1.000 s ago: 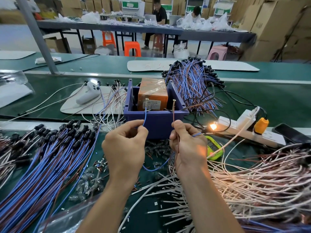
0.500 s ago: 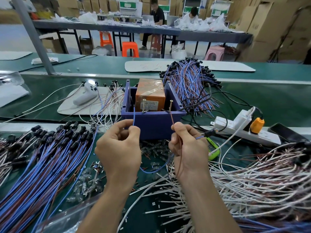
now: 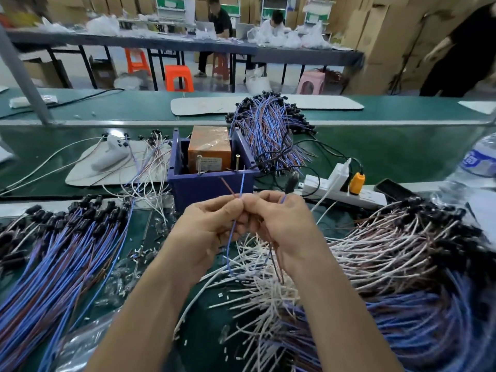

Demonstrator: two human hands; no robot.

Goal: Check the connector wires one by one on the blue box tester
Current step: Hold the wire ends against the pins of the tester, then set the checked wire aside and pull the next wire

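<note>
The blue box [image 3: 212,189] is a square, open-topped plastic bin with smooth walls. It stands on the green belt [image 3: 389,151] directly beyond my hands. Inside it sits an orange block [image 3: 209,147] wrapped in glossy film, and two thin metal pins [image 3: 237,162] rise at the front rim.

The wire pair [image 3: 239,197] is one blue strand [image 3: 243,181] and one brown strand [image 3: 226,184], both thin and flexible. Their free ends point up in front of the box's front wall, apart from the pins. The rest hangs in a loop below my wrists.

My left hand [image 3: 209,226] and right hand [image 3: 283,224] meet fingertip to fingertip. Both are curled and pinch the wire pair at the same spot. I cannot tell which hand holds which strand.

To my left lies a bundle [image 3: 53,253] of blue and brown leads with black plugs. To my right lies a tangle of white leads [image 3: 375,251]. A white power strip [image 3: 338,193] lies right of the box.
</note>
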